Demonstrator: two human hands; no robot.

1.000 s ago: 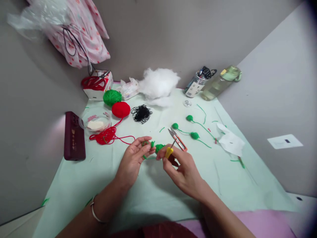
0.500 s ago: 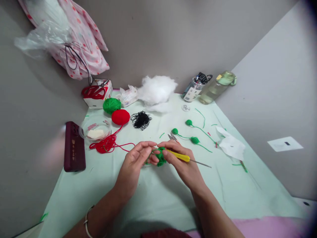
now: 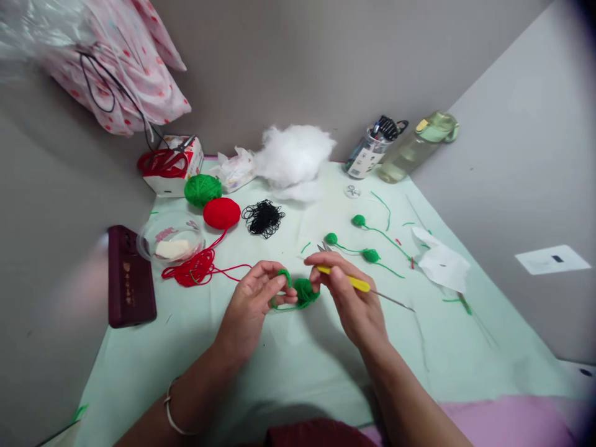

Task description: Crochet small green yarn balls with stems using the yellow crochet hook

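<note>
My left hand (image 3: 254,304) pinches a small piece of green crochet (image 3: 285,277) between thumb and fingers, with green yarn looped round a lower finger. My right hand (image 3: 354,298) is closed on a yellow-handled crochet hook (image 3: 358,284), whose thin metal shaft points down to the right. A small ball of green yarn (image 3: 305,292) lies between the hands, close to the right fingertips. Scissors (image 3: 323,248) are partly hidden behind my right hand. Small green crocheted balls with yarn tails, one of them (image 3: 358,220) farther back, lie beyond it.
Red yarn (image 3: 222,213), green yarn (image 3: 203,190), black cord (image 3: 264,218) and white stuffing (image 3: 295,161) are farther back. At left are a phone (image 3: 131,276) and a plastic tub (image 3: 190,226). A pen holder (image 3: 365,158), a bottle (image 3: 414,149) and white paper (image 3: 443,264) are at right.
My hands have moved apart, and the hook has come away from the green piece in my left hand. The green yarn ball between them shows more fully. The camera view has shifted slightly.
</note>
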